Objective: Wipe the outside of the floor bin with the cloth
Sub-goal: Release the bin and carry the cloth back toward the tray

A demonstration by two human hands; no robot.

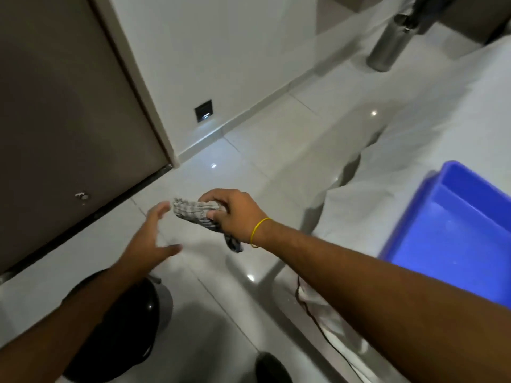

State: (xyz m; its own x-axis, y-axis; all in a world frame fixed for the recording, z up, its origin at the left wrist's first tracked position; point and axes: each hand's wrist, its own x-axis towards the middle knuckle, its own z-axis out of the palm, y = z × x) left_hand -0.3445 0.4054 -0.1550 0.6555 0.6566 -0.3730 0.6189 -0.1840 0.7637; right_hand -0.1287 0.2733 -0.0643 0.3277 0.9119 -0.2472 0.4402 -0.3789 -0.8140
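Glossy pale tiled floor (276,139) extends beneath both hands. A brown door (60,111) stands closed beyond the left hand (150,239). White sheeting (414,134) covers a bed right of the right hand (235,214), carrying a blue tub (453,230). The dark floor bin (132,322) sits below the left forearm, untouched. The right hand is clamped on the checked cloth (193,212); the left hand is spread, fingers apart, near the cloth's free end. A yellow band (258,230) circles the right wrist.

Both bare forearms reach forward, the right hand (235,214), a yellow band (258,232) on its wrist, fisted around a checked cloth (193,212), the left hand (150,239) beside it spread open, palm toward the cloth.
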